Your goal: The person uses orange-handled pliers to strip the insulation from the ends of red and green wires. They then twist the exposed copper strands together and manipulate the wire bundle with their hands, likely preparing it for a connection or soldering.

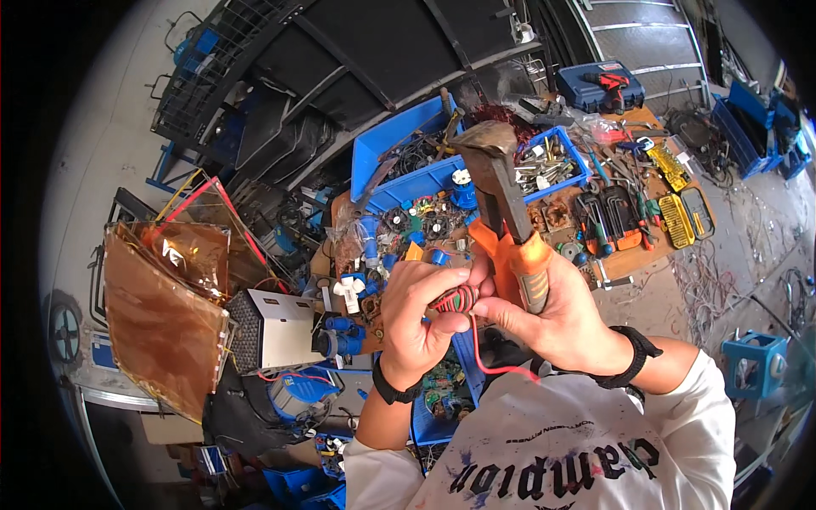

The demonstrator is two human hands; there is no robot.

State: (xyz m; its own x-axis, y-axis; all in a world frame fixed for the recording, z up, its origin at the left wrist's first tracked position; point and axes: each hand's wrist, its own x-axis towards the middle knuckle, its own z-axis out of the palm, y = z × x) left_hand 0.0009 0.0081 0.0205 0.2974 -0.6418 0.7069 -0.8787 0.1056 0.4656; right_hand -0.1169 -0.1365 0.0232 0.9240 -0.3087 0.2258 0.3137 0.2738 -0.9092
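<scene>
Two forearms [382, 422] angled inward, our left hand [419, 308] curled around a red-and-green striped piece [459, 298], our right hand [563, 316] gripped orange-handled pliers [515, 218].

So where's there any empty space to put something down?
Mostly the pale patch showing between the yellow case and the black wristband on the right. The workbench is crowded: hand tools cover its right side, and loose parts clutter below the large blue bin.
</scene>
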